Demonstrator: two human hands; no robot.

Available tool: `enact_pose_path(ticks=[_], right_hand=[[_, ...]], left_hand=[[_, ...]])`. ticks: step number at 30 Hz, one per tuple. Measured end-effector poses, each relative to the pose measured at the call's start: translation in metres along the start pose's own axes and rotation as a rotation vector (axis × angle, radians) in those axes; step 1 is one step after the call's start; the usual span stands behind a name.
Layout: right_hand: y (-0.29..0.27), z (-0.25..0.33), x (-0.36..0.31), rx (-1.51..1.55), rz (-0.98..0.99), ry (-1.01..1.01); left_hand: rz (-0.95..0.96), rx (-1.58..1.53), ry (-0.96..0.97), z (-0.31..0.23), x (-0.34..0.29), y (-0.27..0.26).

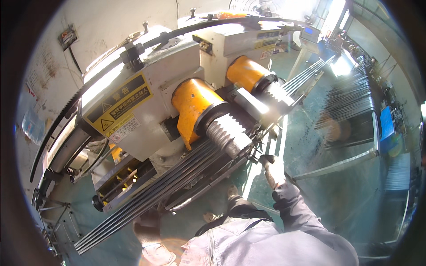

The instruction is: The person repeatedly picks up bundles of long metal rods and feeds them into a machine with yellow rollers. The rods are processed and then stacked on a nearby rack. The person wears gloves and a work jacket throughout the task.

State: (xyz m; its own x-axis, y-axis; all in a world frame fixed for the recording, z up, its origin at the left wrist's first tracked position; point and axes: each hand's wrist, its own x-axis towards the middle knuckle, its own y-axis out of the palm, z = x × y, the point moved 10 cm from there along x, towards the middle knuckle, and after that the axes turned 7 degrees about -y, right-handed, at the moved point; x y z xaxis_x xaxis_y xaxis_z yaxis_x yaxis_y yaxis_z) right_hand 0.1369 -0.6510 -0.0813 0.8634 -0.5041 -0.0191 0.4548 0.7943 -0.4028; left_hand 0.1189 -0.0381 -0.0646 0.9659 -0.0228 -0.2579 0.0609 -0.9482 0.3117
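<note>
Black-and-yellow warning sign (119,103), big characters plus triangular hazard symbols, on near machine housing (166,66), well left of and beyond the right hand's fingers (267,158). Smaller white-and-yellow label (124,127), red round symbol, just under that sign, same housing, same side of the fingers; fine print too small. Yellow-and-black label (267,40) and white label (267,54) on far housing (230,42), ahead of those fingers, well apart; lettering unreadable.

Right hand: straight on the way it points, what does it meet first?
Probably the thin dark metal parts right in front of the right hand, then the end of the grey ridged roller up and left. Depth is unclear there.
</note>
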Motion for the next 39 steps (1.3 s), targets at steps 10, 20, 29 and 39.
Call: enact_pose_path(ticks=[10,20,29,39], right_hand=[[0.020,0.135,0.063,0.796,-0.142,-0.206],[0.039,0.124,0.105,0.968,-0.079,0.074],[0.036,0.142,0.112,1.087,0.094,0.108],[0.031,0.140,0.145,0.878,0.131,-0.114]], left_hand=[[-0.163,-0.556,0.259,-0.060,-0.052,-0.039],[-0.391,-0.336,0.426,-0.149,-0.071,-0.011],[-0.661,-0.060,0.711,-0.320,-0.069,0.088],[-0.457,0.105,0.816,-0.400,-0.039,0.256]])
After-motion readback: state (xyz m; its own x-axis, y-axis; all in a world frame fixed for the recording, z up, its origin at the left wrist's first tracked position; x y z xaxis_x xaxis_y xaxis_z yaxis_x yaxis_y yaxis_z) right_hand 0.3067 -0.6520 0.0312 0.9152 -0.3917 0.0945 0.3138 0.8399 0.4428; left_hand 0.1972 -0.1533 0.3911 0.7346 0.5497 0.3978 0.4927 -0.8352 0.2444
